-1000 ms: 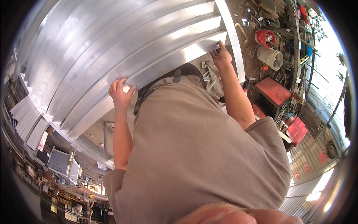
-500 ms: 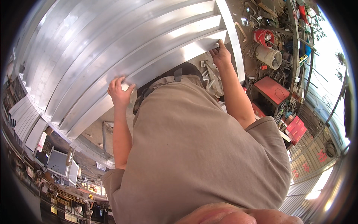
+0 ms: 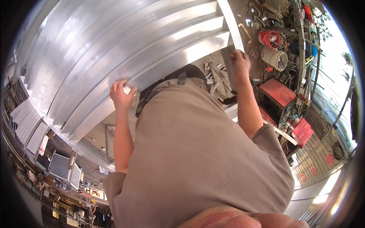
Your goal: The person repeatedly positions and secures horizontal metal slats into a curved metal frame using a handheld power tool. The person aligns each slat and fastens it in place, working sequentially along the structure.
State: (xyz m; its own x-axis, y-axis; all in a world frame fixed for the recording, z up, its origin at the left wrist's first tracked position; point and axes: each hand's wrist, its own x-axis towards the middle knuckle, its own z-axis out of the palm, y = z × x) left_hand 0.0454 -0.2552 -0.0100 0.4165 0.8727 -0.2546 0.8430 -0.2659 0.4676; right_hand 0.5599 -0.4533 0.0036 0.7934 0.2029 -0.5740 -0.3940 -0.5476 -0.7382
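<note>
A large silvery metal frame with several parallel slats point(image 3: 178, 57) stretches across in front of me. My left hand point(image 3: 122, 95) is on the slat nearest my body, with its fingers over one edge and the thumb apart on the nearer side. My right hand point(image 3: 241, 67) is at the pale end bar point(image 3: 230, 22) that closes the slats on the right. Its fingers look curled but are smeared by motion, and the hand and forearm cover part of the bar. Whether they grip the bar is hidden.
Metal offcuts point(image 3: 218, 78) lie on the ground beyond my waist. On the right stand a red bucket point(image 3: 268, 38), a whitish bucket point(image 3: 274, 59) and a red-topped cabinet point(image 3: 276, 92). A grey perforated metal piece point(image 3: 61, 165) sits at the lower left.
My right hand has left the right end of the nearest slat and moved right and toward me, to the end bar. My left hand has stayed at about the same place.
</note>
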